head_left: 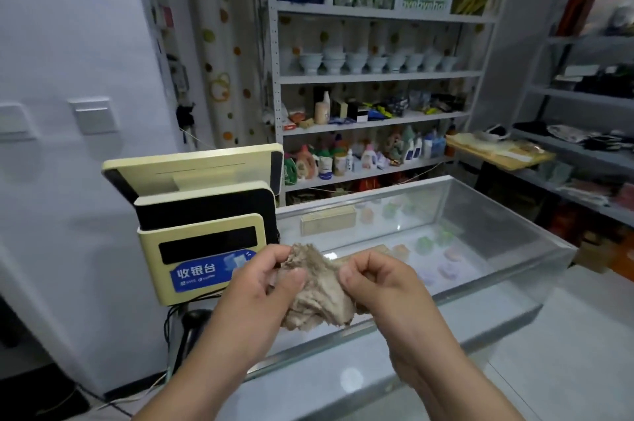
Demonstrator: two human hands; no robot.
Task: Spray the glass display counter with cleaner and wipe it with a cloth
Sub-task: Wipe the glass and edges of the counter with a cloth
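Both hands are raised side by side over the near edge of the glass display counter (pixel 497 297). The left hand (pixel 254 297) and right hand (pixel 384 286) each pinch the beige cloth (pixel 319 297) between thumb and curled fingers. That cloth is bunched and crumpled between them, clear of the surface. Its long axis runs roughly top to bottom, with a frayed upper end by the left fingertips and a loose lower end hanging toward the glass. The counter stretches away to the right, and through its top small pastel items (pixel 425 244) show in green, pink and pale blue, with a pale oblong box (pixel 327 220) farther back; what they are is too blurred to tell. A cream cash register (pixel 202 242) stands on the left end of the surface, just beside the left hand. Behind it, a metal shelf rack (pixel 377 75) carries a row of white bowls (pixel 374 62) and, lower down, detergent bottles (pixel 363 154).
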